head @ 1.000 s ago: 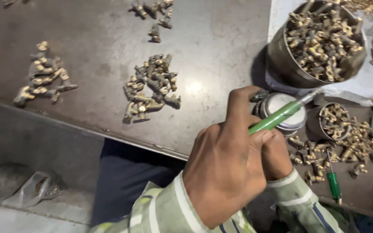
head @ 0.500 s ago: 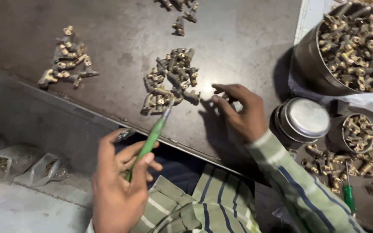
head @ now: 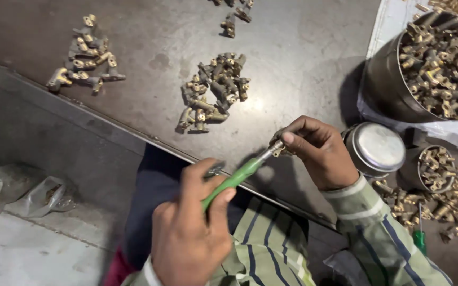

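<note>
My left hand (head: 192, 238) grips the green handle of a screwdriver (head: 234, 180), its metal shaft pointing up and right. My right hand (head: 319, 153) pinches a small brass fitting (head: 278, 151) against the screwdriver's tip, just above the near edge of the dark metal table (head: 303, 53). A pile of similar brass fittings (head: 213, 90) lies on the table a little beyond both hands.
Another heap of fittings (head: 83, 58) lies at the far left. At right stand a large metal pot (head: 377, 79) full of fittings, a lidded tin (head: 377, 148), a small tin (head: 436, 169), loose fittings (head: 451, 206) and a second green screwdriver (head: 419, 238). Plastic bags (head: 22, 190) lie lower left.
My right hand drew back from the middle pile toward the table edge with a fitting. The screwdriver swung from pointing at the pile to meeting that fitting.
</note>
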